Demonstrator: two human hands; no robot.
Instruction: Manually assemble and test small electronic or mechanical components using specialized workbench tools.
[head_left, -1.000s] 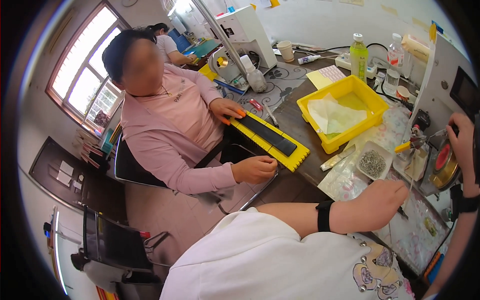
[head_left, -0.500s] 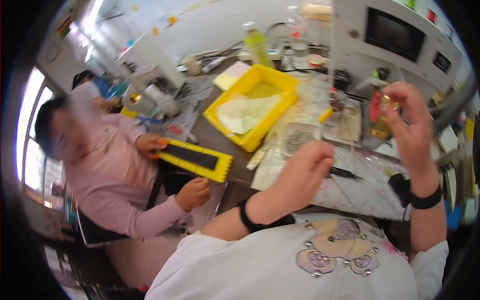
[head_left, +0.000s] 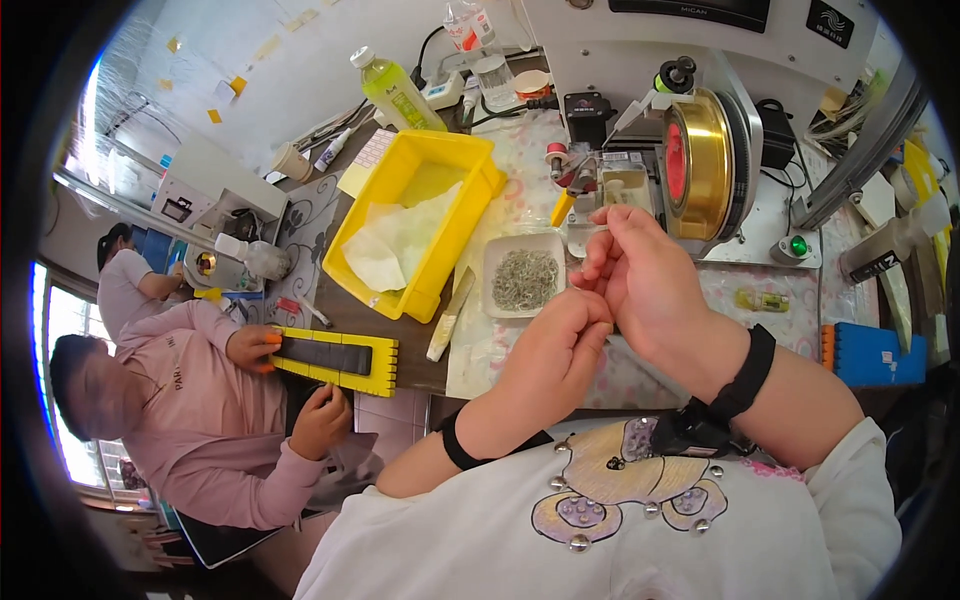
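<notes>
My left hand has its thumb and fingertips pinched together, and whatever lies between them is too small to make out. Close against its fingertips is my right hand, its fingers bent in toward the left ones. The right fingertips are partly hidden, and I cannot see what they hold. Just beyond the hands stands a white square dish heaped with small silvery pieces of wire or metal. A large golden spool with a red hub sits on the machine behind my right hand.
A yellow bin with white sheets is left of the dish. The machine fills the far side. Near its base are a green button and a small vial. A co-worker holds a yellow board at left.
My right hand has come down and left from beside the golden spool to meet my left hand. The view has swung right, so the bin, machine and co-worker sit farther left.
</notes>
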